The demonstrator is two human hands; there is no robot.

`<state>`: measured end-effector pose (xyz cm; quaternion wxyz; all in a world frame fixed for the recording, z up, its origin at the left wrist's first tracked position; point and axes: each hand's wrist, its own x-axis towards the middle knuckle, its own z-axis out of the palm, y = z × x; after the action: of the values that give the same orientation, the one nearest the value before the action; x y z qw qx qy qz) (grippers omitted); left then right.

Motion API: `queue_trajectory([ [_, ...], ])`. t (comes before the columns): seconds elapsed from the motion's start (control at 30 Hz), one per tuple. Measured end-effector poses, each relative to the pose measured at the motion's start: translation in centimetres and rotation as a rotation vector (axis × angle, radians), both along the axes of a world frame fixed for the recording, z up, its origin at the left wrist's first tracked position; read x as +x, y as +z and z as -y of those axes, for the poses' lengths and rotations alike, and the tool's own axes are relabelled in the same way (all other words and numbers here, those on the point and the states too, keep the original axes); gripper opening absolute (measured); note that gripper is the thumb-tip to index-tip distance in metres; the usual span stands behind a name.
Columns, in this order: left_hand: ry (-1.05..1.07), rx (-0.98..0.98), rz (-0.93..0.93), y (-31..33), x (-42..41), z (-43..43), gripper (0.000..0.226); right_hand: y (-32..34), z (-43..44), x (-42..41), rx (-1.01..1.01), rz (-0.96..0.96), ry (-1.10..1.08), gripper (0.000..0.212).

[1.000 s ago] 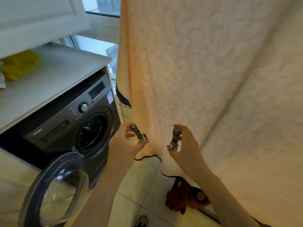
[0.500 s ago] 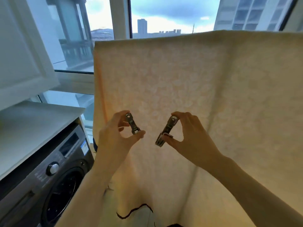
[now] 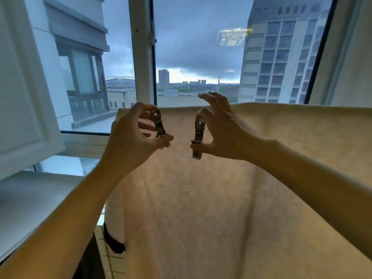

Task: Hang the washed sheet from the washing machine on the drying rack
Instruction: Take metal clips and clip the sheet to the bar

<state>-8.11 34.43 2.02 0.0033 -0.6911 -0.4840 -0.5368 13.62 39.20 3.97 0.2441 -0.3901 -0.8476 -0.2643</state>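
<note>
Clips number two, both dull metal. The left grip point(image 3: 136, 137) is clamped on the left clip point(image 3: 159, 123), thumb below and forefinger above. The right grip point(image 3: 221, 133) pinches the right clip point(image 3: 198, 137) the same way, with its other fingers spread loose above. The grips are near each other but apart.

One sheet point(image 3: 221, 208), pale cream, hangs just behind both grips. Its top fold is level with them, and a dark trim point(image 3: 112, 240) shows low beneath the left grip. Whatever carries the fold is hidden under the cloth. The sheet is cut off to the right of the right grip and at the bottom. The left clip's lower end is hidden by the thumb, and I cannot tell whether either clip's mouth gapes.

Left of the left grip stand a white cabinet door point(image 3: 24, 87) and, lower, a pale desk point(image 3: 30, 198). A window point(image 3: 142, 57) lies beyond.
</note>
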Motion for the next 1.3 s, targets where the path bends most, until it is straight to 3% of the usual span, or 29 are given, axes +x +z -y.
queue_trajectory([
  [0.27,-0.058,0.113,-0.004,4.0,0.0,-0.8,0.063,1.1,-2.4,-0.7,-0.116,0.088,-0.11,0.084],
  [0.73,-0.137,0.042,-0.067,7.5,-0.6,-3.8,0.048,0.1,-2.0,0.1,-0.094,0.141,-0.085,0.065],
  [1.0,-0.166,-0.147,-0.169,8.7,-0.2,-5.8,0.059,-0.1,-1.7,0.2,-0.063,0.152,-0.085,0.065],
  [1.1,-0.15,-0.149,-0.183,8.7,-0.5,-6.3,0.072,-0.1,-1.6,0.4,-0.047,0.164,-0.082,0.067],
  [1.3,0.033,-0.078,-0.371,7.5,0.0,-5.7,0.076,-0.7,-1.2,0.8,-0.083,0.122,-0.066,0.068],
])
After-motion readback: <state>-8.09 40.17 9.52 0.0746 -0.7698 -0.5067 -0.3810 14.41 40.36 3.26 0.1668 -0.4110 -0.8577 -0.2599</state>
